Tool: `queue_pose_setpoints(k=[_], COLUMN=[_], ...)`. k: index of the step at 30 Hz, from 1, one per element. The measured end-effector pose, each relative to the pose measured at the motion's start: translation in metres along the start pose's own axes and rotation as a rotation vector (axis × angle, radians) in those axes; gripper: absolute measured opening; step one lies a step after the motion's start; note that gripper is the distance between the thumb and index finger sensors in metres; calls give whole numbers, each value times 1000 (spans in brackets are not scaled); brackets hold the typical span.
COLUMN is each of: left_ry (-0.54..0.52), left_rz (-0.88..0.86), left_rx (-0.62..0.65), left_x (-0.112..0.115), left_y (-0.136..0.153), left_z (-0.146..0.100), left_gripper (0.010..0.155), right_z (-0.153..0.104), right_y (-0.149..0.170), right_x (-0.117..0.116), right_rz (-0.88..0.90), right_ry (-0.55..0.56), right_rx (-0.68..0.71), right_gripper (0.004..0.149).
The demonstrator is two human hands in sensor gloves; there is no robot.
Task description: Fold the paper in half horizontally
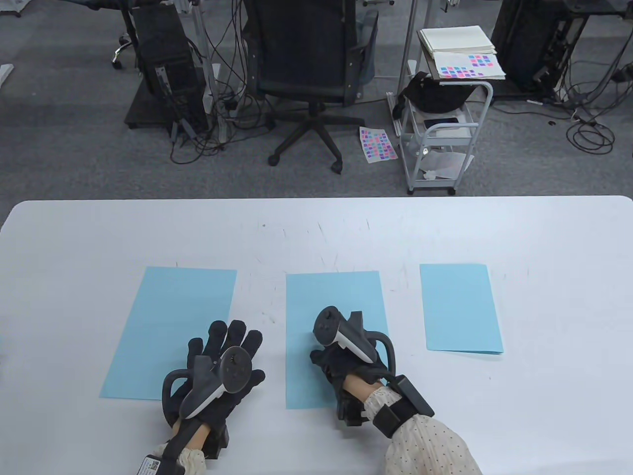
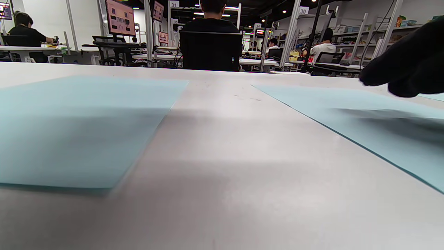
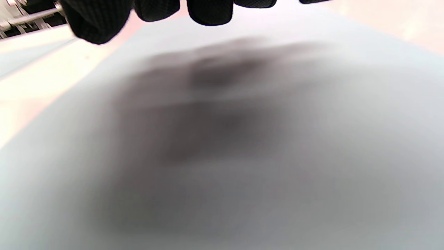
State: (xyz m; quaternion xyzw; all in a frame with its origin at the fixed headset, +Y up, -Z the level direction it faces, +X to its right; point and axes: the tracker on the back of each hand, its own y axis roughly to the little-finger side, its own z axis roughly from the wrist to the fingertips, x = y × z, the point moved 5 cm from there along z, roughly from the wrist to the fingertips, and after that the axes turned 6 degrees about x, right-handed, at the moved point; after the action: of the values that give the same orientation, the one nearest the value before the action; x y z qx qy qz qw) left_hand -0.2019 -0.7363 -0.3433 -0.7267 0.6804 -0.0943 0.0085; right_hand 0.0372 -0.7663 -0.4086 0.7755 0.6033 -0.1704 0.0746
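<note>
Three light blue paper sheets lie on the white table [image 1: 316, 232]: a left sheet [image 1: 168, 321], a middle sheet [image 1: 334, 297] and a shorter right sheet [image 1: 460, 307]. My left hand [image 1: 227, 346] lies flat with fingers spread, on the left sheet's right edge and the bare table beside it. My right hand [image 1: 341, 356] is over the lower part of the middle sheet, its fingers curled down under the tracker. In the right wrist view the fingertips [image 3: 208, 8] hang over the blurred sheet [image 3: 242, 139] and hold nothing. The left wrist view shows the left sheet [image 2: 69, 128], the middle sheet [image 2: 364, 121] and the right glove [image 2: 406, 66].
Beyond the table's far edge stand an office chair [image 1: 311, 64], a computer tower [image 1: 168, 74] with floor cables, and a white cart [image 1: 445, 123] carrying paper stacks. White table surface shows behind the sheets and at the right.
</note>
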Motion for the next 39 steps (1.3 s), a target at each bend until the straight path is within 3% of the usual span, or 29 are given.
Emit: queue_pose_setpoints(k=[9, 15, 25, 32, 39], left_ry=[8, 17, 64, 134, 160], left_rz=[20, 31, 53, 30, 3], left_rx=[0, -3, 1, -6, -4], left_x=[1, 2, 10, 14, -5], left_y=[-2, -3, -6, -10, -17], left_z=[0, 0, 6, 17, 40], left_gripper=[75, 75, 75, 76, 78], right_z=[-25, -34, -32, -32, -33], right_y=[71, 98, 120, 118, 116], right_x=[24, 9, -21, -23, -22], right_rz=[-35, -6, -3, -5, -13], right_ry=[101, 13, -172, -168, -153], right_rx=[-3, 39, 64, 72, 77], right_gripper=[62, 64, 72, 71, 71])
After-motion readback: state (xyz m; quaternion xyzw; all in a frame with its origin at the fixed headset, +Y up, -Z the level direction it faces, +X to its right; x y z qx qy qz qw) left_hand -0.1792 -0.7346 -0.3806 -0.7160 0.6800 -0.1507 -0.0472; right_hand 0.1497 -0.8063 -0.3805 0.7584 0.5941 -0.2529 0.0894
